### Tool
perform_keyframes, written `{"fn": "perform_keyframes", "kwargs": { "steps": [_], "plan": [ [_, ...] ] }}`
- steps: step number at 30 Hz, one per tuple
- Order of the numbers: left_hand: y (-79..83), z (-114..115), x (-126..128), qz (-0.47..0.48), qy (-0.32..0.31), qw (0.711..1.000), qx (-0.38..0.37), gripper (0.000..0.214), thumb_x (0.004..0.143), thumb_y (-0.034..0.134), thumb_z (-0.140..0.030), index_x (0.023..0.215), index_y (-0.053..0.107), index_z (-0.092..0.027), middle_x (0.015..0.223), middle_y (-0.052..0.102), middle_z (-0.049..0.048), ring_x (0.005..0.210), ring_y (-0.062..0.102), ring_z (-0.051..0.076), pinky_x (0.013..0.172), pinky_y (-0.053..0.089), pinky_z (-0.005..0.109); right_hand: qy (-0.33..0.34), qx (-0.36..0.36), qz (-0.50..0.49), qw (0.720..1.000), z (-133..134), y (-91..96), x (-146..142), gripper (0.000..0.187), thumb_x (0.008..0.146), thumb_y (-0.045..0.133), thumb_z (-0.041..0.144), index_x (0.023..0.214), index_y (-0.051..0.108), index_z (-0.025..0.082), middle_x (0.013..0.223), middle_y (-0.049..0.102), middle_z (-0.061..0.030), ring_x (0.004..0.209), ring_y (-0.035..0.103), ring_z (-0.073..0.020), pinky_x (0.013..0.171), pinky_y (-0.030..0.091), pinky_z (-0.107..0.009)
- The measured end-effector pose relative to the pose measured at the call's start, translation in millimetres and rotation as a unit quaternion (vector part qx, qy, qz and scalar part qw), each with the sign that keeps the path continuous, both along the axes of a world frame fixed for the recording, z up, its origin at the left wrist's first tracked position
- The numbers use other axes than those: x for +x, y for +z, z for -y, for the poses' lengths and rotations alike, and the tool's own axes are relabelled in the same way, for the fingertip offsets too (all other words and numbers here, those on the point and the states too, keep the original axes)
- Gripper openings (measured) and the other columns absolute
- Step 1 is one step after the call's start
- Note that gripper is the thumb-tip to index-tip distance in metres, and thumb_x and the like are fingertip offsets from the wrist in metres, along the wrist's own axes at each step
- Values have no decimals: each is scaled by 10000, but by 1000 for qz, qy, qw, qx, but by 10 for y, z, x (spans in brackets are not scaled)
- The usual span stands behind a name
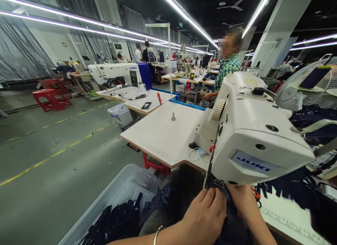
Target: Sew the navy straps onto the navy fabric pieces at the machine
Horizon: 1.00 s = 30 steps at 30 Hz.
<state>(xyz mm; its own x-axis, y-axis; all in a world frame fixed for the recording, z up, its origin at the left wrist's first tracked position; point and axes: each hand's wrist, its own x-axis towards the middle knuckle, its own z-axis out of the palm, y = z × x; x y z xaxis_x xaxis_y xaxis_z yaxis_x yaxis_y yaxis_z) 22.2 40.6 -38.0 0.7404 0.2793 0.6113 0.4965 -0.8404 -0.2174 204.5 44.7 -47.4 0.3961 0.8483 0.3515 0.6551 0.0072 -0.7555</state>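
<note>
My left hand (pixel 206 215), with a bracelet at the wrist, has its fingers closed on dark navy fabric (pixel 233 222) in front of the white JUKI sewing machine (pixel 263 122). My right hand (pixel 243 197) lies at the same fabric, under the machine head. Its fingers are mostly hidden by the hand's own back and the machine. The needle area is covered too, so I cannot see the stitching point. Dark cut strips (pixel 110 220) lie in a clear plastic bin (pixel 98 199) left of my arm.
A white tabletop (pixel 155 132) with a grey peg (pixel 173 116) extends beyond the machine. More navy pieces (pixel 292 192) lie at the right, by a fan (pixel 289 92) and a thread cone (pixel 314 77). A person in a checked shirt (pixel 228 71) stands behind. Red stools (pixel 48 97) stand left.
</note>
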Motion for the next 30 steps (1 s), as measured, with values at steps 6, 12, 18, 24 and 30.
{"fn": "perform_keyframes", "kwargs": {
  "steps": [6,12,18,24,30],
  "plan": [
    [31,37,-13,-13,-4,998,-54,330,1016,423,-307,1216,582,-99,1196,593,86,1109,541,197,958,416,313,0,-27,-11,1000,-44,1,18,239,691,494,403,714,679,253,731,732,-91,874,684,-309,812,525,-407],
    [57,22,-29,-20,-5,996,-82,365,1025,396,-333,1251,567,-103,1223,578,71,1128,523,208,960,414,315,28,22,24,999,-117,22,28,299,712,494,397,864,700,245,869,741,-88,964,663,-309,877,507,-441],
    [66,14,-1,-14,-8,995,-95,369,1019,413,-352,1232,573,-97,1221,573,69,1129,526,210,938,431,310,41,-1,10,999,-184,1,75,299,695,552,396,909,700,247,903,732,-108,986,645,-345,832,516,-471],
    [54,-54,-48,13,-65,989,-132,408,995,444,-428,1182,575,-89,1155,617,74,1108,549,194,946,458,304,47,-58,-31,997,44,97,75,203,758,562,394,809,677,234,743,704,-76,870,653,-310,810,516,-428],
    [113,-96,-97,95,-116,955,-255,202,1023,408,-230,1114,569,-148,1132,636,44,1048,584,146,945,464,262,26,-139,-241,960,477,40,-61,316,775,655,520,849,620,214,699,602,-2,688,586,-194,628,507,-272]
  ]
}}
